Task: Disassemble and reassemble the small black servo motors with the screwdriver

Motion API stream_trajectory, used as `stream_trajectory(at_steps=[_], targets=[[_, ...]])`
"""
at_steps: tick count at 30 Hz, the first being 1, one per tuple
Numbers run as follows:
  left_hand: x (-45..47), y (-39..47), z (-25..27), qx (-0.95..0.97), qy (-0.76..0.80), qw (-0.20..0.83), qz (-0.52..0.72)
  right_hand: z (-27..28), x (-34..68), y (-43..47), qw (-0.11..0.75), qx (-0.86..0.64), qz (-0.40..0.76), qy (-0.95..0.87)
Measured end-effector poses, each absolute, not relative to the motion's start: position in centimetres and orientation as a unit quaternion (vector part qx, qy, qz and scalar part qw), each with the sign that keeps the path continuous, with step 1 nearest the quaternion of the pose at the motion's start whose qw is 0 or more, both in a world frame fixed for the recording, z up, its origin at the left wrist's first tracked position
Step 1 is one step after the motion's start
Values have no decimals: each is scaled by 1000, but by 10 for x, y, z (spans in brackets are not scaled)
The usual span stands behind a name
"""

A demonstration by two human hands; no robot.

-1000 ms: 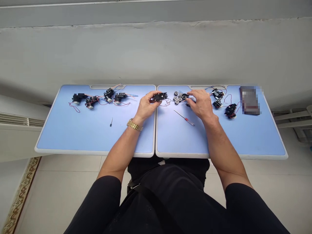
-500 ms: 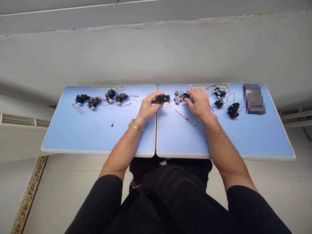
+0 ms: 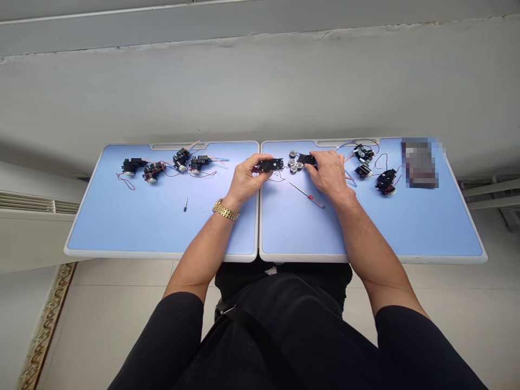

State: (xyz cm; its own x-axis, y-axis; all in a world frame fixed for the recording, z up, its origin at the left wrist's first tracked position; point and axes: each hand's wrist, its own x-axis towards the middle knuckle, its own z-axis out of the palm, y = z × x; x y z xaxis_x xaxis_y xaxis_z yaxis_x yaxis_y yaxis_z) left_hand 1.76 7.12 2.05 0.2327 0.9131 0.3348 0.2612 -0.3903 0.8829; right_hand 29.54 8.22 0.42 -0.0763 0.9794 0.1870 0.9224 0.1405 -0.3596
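My left hand, with a gold watch on the wrist, pinches a black plastic housing between thumb and fingers over the seam of the two tables. Thin dark wires hang at the housing's right end. To the right, my right hand has its thumb and fingers closed on a second black part, partly hidden by the fingers. Several round silver-and-black pieces lie just left of that part. Below them rests a screwdriver with a thin shaft and a clear and red handle.
Several black wired assemblies sit on the left table. A tiny screwdriver lies in front of them. More wired assemblies are on the right table, beside a blurred dark rectangular object. A wall stands behind.
The black part in my right hand has turned, and a flatter face shows instead of its round end. My left hand keeps hold of the housing. The whole view has shifted slightly.
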Motion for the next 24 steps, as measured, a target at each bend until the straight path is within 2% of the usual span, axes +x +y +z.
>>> stream_trajectory(at_steps=[7,24], targets=[[15,77,13,659,449,380,468,2,296,84,228,-650,84,-720],[-1,93,2,622,431,343,557,-2,304,86,256,-637,104,-719]])
